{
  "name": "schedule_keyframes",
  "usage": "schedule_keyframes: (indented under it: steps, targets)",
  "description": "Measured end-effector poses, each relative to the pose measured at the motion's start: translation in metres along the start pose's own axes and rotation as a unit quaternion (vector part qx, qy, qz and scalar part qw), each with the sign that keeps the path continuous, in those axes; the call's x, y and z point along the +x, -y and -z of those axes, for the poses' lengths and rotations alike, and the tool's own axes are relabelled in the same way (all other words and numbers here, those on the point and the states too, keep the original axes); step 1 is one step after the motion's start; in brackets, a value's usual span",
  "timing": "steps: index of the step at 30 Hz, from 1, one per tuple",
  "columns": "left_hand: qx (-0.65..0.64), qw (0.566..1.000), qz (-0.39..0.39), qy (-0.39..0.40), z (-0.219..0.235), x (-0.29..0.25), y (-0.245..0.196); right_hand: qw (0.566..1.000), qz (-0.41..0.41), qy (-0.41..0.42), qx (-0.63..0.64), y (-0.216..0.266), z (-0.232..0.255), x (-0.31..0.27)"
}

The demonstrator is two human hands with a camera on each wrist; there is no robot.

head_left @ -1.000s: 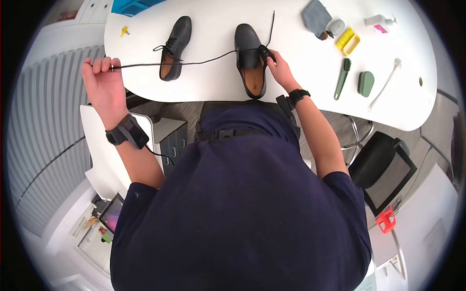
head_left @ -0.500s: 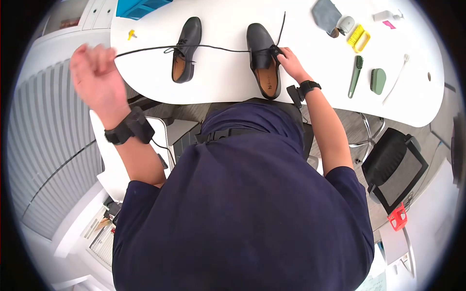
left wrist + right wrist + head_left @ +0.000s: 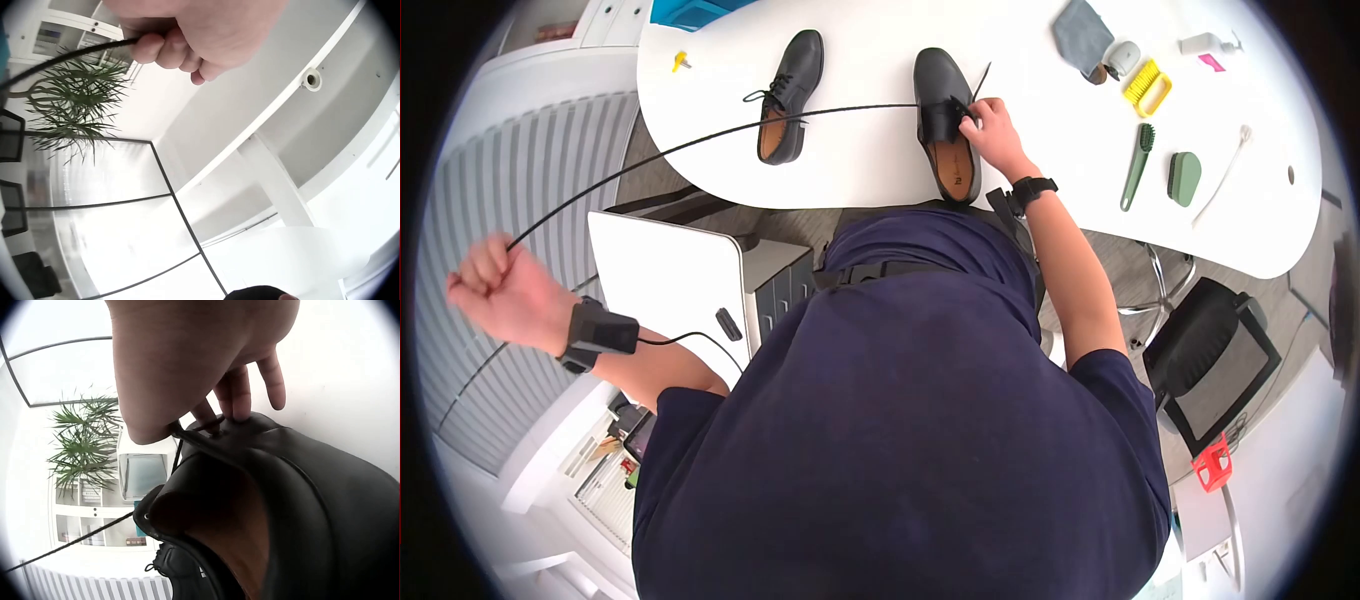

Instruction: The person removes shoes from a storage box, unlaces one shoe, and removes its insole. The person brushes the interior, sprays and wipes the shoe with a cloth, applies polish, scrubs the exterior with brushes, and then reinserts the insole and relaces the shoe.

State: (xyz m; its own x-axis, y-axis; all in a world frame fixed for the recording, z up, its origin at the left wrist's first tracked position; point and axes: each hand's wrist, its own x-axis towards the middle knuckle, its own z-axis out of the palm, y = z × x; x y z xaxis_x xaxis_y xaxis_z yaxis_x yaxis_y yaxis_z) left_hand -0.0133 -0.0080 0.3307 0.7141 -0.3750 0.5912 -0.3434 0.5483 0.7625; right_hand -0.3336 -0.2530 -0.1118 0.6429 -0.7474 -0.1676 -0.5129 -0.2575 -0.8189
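A black leather shoe (image 3: pixel 940 80) with a tan insole stands on the white table, toe pointing away. My right hand (image 3: pixel 1000 140) pinches its right eyelet flap (image 3: pixel 219 450) between thumb and fingers. A black shoelace (image 3: pixel 650 155) runs from this shoe's flaps leftward in a long arc, crossing above the other shoe in the head view. Its far end is gripped in the curled fingers of my left hand (image 3: pixel 206 37), held out past the table's left edge. A short lace tail sticks up beside my right fingers. The other black shoe (image 3: pixel 802 65) is laced, with a small loop at its side.
On the table's right lie a grey cloth (image 3: pixel 1083 40), a yellow brush (image 3: pixel 1148 88), a green long-handled brush (image 3: pixel 1138 168), a green block-shaped brush (image 3: pixel 1185 180) and a pump bottle (image 3: pixel 1205 44). A yellow item (image 3: pixel 681 62) and a blue bin (image 3: pixel 700 12) are at the left.
My left hand has swung left and down toward my body, drawing the lace along. The tail beside the right hand has become shorter. My right hand stays at the shoe's flap.
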Motion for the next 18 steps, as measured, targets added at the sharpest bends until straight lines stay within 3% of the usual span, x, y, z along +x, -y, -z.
schedule_keyframes:
  steps: [4,8,9,12,14,16,18]
  targets:
    - [-0.019,0.996,0.084,0.007,-0.029,-0.031,0.03,0.99,0.077,-0.052,-0.102,0.016,0.012,-0.007]
    - [-0.008,0.988,0.155,-0.012,-0.041,-0.055,0.058,0.995,0.097,-0.031,-0.007,0.017,0.032,-0.008]
    - [0.0,0.981,0.194,0.011,-0.044,-0.064,0.072,0.99,-0.035,0.039,0.13,0.019,0.048,-0.007]
    - [0.085,0.94,0.329,0.02,-0.066,-0.108,0.121,0.98,-0.065,0.044,0.181,0.025,0.072,-0.006]
    - [0.116,0.895,0.405,0.149,-0.084,-0.15,0.163,0.984,-0.018,0.022,0.177,0.019,0.067,-0.001]
    - [0.268,0.83,0.395,0.288,-0.096,-0.185,0.217,0.984,0.031,-0.002,0.173,0.025,0.068,0.006]
    - [0.261,0.789,0.418,0.366,-0.115,-0.215,0.255,0.921,-0.067,0.07,0.378,0.045,0.074,0.005]
